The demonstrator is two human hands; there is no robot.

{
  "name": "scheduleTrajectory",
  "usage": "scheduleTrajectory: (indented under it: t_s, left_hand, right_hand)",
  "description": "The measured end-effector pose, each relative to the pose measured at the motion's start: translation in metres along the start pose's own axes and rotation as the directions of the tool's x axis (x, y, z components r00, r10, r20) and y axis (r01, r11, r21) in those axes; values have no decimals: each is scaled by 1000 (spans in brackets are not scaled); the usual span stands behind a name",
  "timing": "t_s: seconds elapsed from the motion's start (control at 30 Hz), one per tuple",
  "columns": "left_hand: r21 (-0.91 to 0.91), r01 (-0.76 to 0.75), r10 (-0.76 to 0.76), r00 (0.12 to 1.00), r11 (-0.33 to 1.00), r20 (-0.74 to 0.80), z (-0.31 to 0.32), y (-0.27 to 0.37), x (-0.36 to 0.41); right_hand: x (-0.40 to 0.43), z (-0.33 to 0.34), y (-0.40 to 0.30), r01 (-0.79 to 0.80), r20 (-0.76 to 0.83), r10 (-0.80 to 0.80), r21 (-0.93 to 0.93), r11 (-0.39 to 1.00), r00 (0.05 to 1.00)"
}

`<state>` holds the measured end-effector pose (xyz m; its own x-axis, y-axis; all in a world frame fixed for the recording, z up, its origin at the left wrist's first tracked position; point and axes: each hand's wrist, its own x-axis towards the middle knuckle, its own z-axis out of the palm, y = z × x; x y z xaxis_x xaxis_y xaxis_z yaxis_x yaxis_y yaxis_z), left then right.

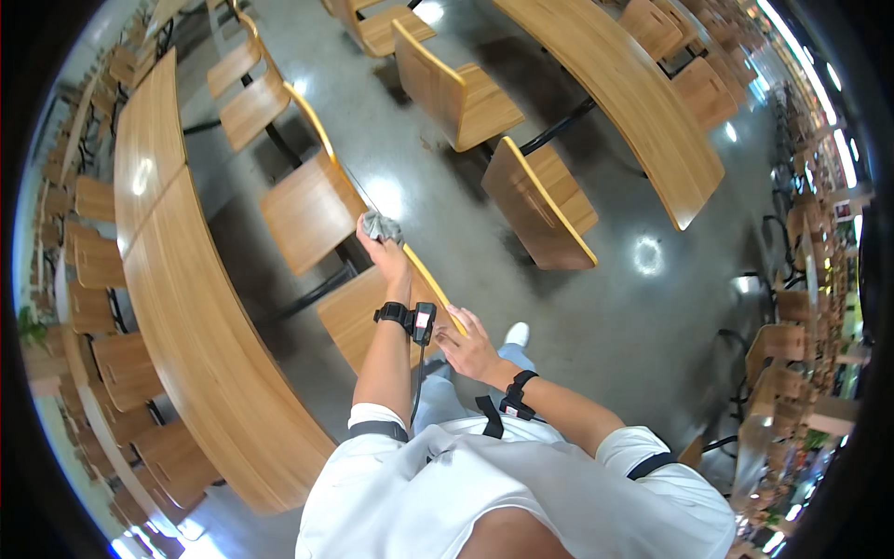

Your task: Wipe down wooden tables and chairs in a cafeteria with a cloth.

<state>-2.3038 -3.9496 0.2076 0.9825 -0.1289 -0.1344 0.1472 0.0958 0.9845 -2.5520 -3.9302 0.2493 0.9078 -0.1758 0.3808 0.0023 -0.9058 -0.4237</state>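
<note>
My left hand (388,256) holds a crumpled grey cloth (383,227) at the top edge of the backrests in the near row of wooden chairs. Closer to my body, my right hand (476,353) grips the yellow-edged backrest (427,288) of the nearest chair, its fingers spread over the rim. The wooden seat (360,314) of that chair shows to the left of my forearm, partly covered by it. Just ahead is another chair seat (318,209) of the same row.
A long wooden table (209,335) runs along the left, with more chairs (133,370) beyond it. Across the grey floor (601,307) stand chairs (541,209) fixed by black bars to a second table (628,91). Further furniture (775,349) lines the right.
</note>
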Motion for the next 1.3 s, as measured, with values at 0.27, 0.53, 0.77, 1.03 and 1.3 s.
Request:
scheduleTrajectory:
  t_s: [0.27, 0.53, 0.77, 1.03, 1.3]
  left_hand:
    - [475, -311, 258, 950, 823, 175, -57, 20, -29]
    - [569, -664, 399, 747, 485, 531, 36, 103, -189]
    - [100, -805, 232, 284, 585, 930, 243, 71, -300]
    - [-187, -626, 208, -40, 757, 977, 421, 30, -390]
    - [-475, -392, 182, -589, 788, 787, 647, 27, -511]
  right_hand:
    - [-14, 6, 15, 100, 109, -147, 352, 931, 983]
    - [-158, -144, 209, -414, 319, 307, 360, 836, 897]
    - [-145, -289, 259, -578, 250, 561, 612, 540, 789]
    - [-223, -350, 363, -380, 248, 740, 925, 12, 625]
    - [-349, -515, 461, -154, 115, 964, 985, -79, 238]
